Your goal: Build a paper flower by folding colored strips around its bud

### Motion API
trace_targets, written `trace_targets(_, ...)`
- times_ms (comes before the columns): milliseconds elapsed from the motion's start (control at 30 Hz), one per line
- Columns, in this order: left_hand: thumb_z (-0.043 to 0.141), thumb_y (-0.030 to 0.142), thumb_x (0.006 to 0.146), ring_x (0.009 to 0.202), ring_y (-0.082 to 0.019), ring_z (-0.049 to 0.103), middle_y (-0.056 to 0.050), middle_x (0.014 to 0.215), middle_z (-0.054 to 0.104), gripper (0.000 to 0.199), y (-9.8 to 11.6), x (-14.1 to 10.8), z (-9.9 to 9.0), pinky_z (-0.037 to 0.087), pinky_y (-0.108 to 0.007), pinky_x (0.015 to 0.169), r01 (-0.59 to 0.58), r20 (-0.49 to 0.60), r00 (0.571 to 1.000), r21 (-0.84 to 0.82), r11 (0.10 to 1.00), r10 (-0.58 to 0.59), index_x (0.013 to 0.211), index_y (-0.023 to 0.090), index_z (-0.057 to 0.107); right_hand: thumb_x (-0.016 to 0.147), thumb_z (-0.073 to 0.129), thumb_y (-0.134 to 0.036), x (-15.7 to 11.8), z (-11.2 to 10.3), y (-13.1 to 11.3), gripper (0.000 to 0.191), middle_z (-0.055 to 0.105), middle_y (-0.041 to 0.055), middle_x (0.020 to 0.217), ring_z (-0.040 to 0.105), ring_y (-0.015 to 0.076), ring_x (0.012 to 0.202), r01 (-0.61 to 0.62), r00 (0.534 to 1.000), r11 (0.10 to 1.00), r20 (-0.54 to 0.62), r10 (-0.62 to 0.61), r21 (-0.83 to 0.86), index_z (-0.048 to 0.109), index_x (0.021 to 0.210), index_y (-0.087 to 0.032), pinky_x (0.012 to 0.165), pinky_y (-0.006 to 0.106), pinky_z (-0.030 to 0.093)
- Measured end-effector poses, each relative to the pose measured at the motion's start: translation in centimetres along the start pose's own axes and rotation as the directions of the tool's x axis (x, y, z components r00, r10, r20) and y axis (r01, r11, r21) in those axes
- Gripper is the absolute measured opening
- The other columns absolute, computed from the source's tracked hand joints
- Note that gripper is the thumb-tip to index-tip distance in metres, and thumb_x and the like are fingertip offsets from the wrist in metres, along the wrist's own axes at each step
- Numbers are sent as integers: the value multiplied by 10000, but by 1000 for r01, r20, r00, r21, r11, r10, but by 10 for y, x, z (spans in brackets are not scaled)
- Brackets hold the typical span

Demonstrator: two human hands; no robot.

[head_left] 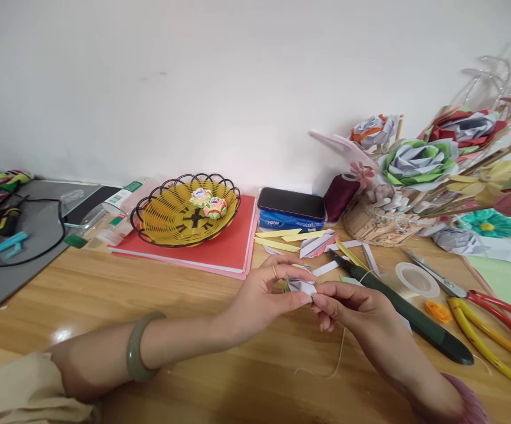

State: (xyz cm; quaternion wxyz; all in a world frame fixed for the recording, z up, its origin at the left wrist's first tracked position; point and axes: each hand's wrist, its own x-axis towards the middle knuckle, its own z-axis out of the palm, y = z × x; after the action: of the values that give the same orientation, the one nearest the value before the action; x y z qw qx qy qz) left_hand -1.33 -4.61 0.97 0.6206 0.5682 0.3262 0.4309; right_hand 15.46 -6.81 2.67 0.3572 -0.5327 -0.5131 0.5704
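A small folded paper piece, white with green edges, is held between both hands above the wooden table. My left hand wraps round it from the left, thumb in front and fingers behind. From the right, my right hand pinches its edge between thumb and fingertips. A thin pale string hangs below the hands and curls on the table. Yellow paper strips and white ones lie just behind the hands.
A yellow basket with two paper balls stands on red paper. Right are a dark green tool, a tape roll, red-handled scissors, yellow-handled pliers and paper flowers. A phone lies behind.
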Motion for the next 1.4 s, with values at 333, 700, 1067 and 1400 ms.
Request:
trace_targets(333, 618, 257, 740, 1140, -198, 434, -56, 1092, 517, 138, 0, 0, 0, 331, -343, 986, 1, -1, 1000, 7, 1000, -1, 854, 216, 682, 617, 715, -445, 1, 0, -2, 276, 589, -4, 504, 511, 111, 472, -36, 999, 999, 5, 36, 9, 648, 610, -178, 499, 240, 433)
trace_targets(700, 616, 219, 745, 1117, -180, 457, -52, 1072, 512, 122, 0, -1, 0, 324, -330, 993, -21, 23, 1000, 35, 999, 21, 851, 213, 678, 572, 760, -383, 2, 0, -2, 226, 588, -24, 498, 506, 87, 448, -47, 999, 997, 14, 46, 61, 658, 595, -183, 482, 213, 436)
trace_targets(1067, 635, 221, 731, 1111, -174, 451, -48, 1034, 528, 108, -1, -1, 0, 338, -309, 970, -17, 17, 1000, 54, 998, 16, 827, 218, 685, 601, 727, -426, 1, 1, 0, 258, 603, -14, 506, 527, 101, 462, -42, 999, 999, 12, 42, -8, 654, 617, -179, 498, 224, 443)
trace_targets(1400, 647, 206, 718, 1114, -181, 448, -37, 1026, 511, 104, -2, 0, -2, 376, -301, 911, 39, 49, 998, -66, 997, -36, 814, 225, 682, 616, 730, -375, -1, -3, -4, 195, 603, -24, 511, 518, 89, 485, -17, 999, 999, 42, 15, 40, 676, 628, -188, 509, 197, 437)
